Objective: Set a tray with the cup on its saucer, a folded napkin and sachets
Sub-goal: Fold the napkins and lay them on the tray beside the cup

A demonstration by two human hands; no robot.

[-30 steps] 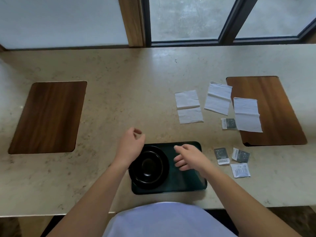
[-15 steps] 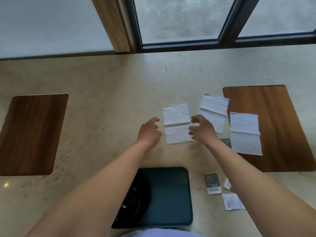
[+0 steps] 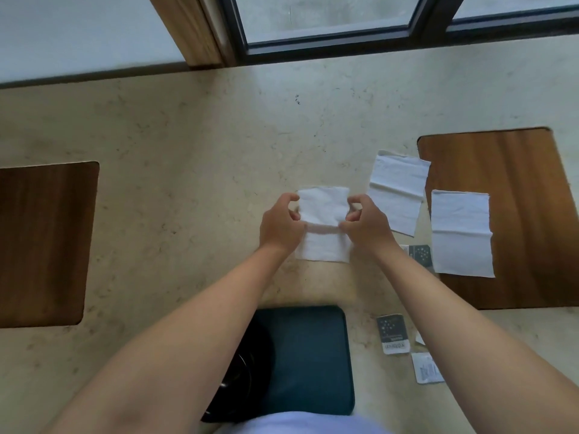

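While outstretched, both hands point(image 3: 282, 225) pinch napkin point(image 3: 324, 208).

My left hand point(image 3: 280, 225) and right hand point(image 3: 365, 222) pinch white napkin point(image 3: 324, 208) by side edges, beyond dark tray point(image 3: 308, 355). Two more napkins point(image 3: 396, 191) right of tray; sachets point(image 3: 393, 333) beside it.
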